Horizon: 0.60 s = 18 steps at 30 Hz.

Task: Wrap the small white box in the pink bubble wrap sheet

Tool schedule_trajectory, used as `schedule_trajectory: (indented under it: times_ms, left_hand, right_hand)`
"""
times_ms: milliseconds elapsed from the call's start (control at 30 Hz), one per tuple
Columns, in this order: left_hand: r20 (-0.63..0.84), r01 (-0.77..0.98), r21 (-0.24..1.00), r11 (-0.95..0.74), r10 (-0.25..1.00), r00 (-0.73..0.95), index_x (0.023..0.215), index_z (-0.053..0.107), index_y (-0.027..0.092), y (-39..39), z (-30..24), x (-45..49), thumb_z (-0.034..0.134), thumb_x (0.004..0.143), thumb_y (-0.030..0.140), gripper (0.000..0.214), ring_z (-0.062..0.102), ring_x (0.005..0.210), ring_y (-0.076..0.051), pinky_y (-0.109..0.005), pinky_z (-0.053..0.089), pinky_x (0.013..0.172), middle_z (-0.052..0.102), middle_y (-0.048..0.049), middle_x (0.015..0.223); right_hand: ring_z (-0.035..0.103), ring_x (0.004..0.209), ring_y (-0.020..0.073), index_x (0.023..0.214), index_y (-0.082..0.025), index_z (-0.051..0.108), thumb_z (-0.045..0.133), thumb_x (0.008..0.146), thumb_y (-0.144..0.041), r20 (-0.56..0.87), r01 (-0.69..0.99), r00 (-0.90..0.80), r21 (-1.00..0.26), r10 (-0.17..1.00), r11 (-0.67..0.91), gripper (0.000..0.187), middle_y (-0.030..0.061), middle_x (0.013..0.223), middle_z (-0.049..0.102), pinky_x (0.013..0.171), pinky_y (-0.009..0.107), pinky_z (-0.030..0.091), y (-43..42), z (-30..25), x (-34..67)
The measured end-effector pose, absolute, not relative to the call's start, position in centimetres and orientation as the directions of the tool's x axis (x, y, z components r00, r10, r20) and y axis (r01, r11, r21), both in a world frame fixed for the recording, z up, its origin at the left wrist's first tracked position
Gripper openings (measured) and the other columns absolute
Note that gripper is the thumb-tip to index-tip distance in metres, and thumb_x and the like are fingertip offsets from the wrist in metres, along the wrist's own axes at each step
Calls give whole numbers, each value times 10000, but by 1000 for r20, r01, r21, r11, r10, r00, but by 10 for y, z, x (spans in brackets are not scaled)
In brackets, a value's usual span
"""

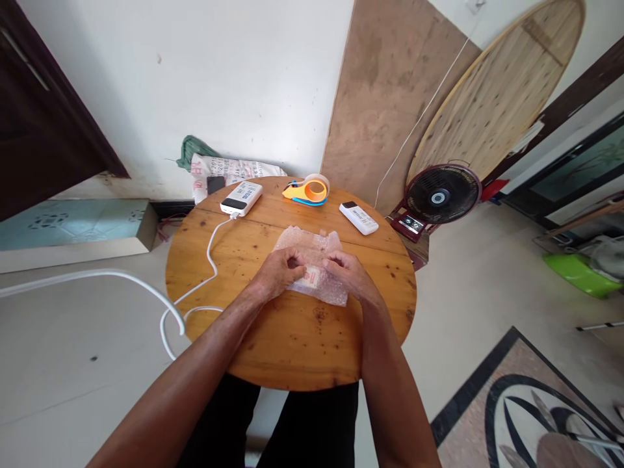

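On the round wooden table lies a sheet of bubble wrap [308, 240], roughly square with uneven edges. A small pale card or packet with red print [311, 277] shows on its near half, between my two hands. My left hand [283, 270] is over the sheet's left side, thumb and fingertips drawn together in a pinch. At the right side my right hand [348, 270] is closed the same way, its fingertips facing the left ones across a short gap. Whatever sits between the fingertips of either hand is too small to make out.
A white power bank [242, 197] with a white cable stands at the table's back left. An orange tape dispenser [307, 190] is at the back, another white power bank [359, 218] at the right. A fan [441, 195] stands beyond the table [292, 351].
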<state>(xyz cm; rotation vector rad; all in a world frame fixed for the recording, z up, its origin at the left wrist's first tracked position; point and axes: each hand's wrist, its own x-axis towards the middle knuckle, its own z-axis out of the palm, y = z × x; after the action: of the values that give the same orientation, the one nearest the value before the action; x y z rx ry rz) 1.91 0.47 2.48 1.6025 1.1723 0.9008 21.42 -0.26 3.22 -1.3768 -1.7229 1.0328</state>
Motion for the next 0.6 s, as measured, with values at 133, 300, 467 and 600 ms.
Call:
schedule_trajectory:
  times_ms: [133,300,467,600]
  left_hand:
    - [17,268,959,-95,961,277,685,557,155,3,29,20,595,612,282,151,403,518,-76,-199,299,491,499,55,566]
    - [23,260,961,-97,962,273,704,553,160,3,30,20,609,616,304,178,415,537,-82,-201,306,499,506,51,586]
    - [11,265,960,-87,961,277,714,549,166,3,31,20,625,614,315,194,397,515,-78,-200,284,475,498,56,574]
    - [-6,251,966,-68,959,284,719,546,167,3,31,19,626,620,317,197,389,499,-75,-198,278,459,489,61,564]
  right_hand:
    - [540,730,131,826,-166,634,608,776,-360,137,354,-267,-907,954,230,202,6,805,616,676,240,416,-6,39,207]
    - [554,710,134,841,-164,637,651,743,-352,84,366,-316,-908,945,203,212,16,801,631,655,243,434,-4,35,204]
    - [497,631,109,779,-153,635,617,751,-352,77,392,-295,-899,952,194,202,2,729,597,576,214,393,-1,31,207]
    - [506,643,115,788,-158,641,601,762,-343,81,393,-298,-897,951,200,191,4,739,601,592,221,399,-1,31,208]
